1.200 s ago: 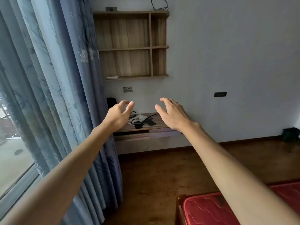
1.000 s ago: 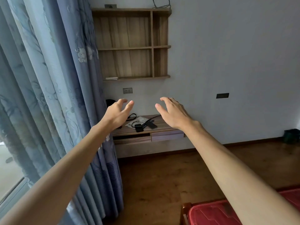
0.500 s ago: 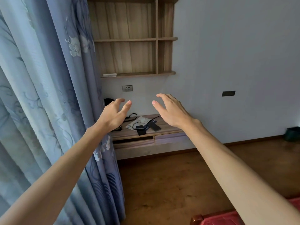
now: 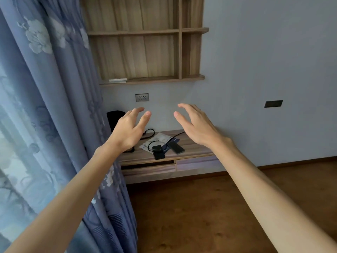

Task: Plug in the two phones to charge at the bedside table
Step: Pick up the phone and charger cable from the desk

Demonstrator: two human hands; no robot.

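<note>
Grip wide, empty: left hand (image 4: 127,132), right hand (image 4: 197,126); phone (image 4: 176,148) near table (image 4: 197,149) front edge

the curtain (image 4: 45,106) is blue with pale white flowers and faint vines, the wall (image 4: 264,52) plain pale grey. the shelf (image 4: 145,52) and the bedside table (image 4: 193,149) are brown wood with streaky grain, the floor (image 4: 200,216) a darker reddish brown. near the table's front edge the phone (image 4: 158,152) and the second phone (image 4: 176,147) are black, beside white paper (image 4: 161,139).

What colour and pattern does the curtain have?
The curtain is blue with pale flowers; the head view shows it.
</note>
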